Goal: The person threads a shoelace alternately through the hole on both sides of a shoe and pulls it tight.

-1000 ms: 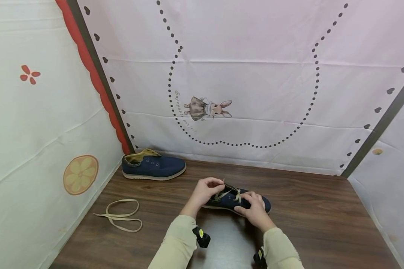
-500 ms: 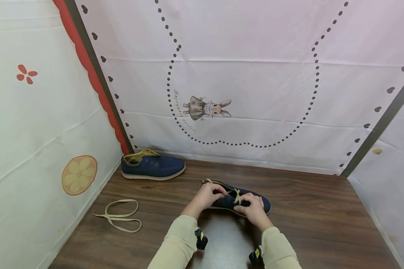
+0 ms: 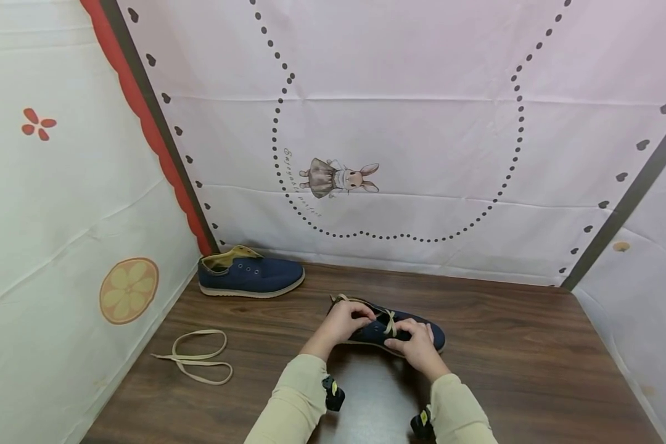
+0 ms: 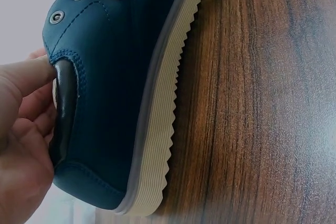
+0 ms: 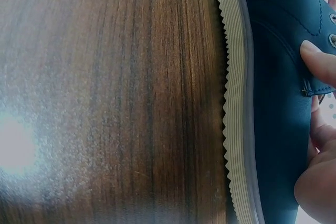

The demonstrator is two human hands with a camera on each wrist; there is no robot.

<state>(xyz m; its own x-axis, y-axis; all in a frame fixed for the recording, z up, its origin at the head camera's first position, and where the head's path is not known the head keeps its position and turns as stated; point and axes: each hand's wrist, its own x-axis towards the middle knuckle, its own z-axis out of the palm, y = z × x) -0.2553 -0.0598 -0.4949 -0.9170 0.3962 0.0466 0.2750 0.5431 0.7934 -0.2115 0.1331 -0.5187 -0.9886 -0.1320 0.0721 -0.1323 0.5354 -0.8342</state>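
Since a second earlier, the left hand (image 3: 341,323) had dropped from above the shoe (image 3: 375,334) to its opening. From the head, we saw the right hand (image 3: 419,349) gripping the shoe's front, tied-in lace (image 3: 391,323) between both hands' fingers, a loose lace (image 3: 198,357) well left of them. From the left wrist, we couldn't tell what the left fingers (image 4: 30,74) held. From the right wrist, the thumb (image 5: 319,62) pressed beside the eyelets (image 5: 333,41).

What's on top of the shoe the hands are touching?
A tan lace crosses the front of the shoe, with what looks like more by the heel. The left hand is at the opening; the right hand grips nearer the toe. I can't see what they cover.
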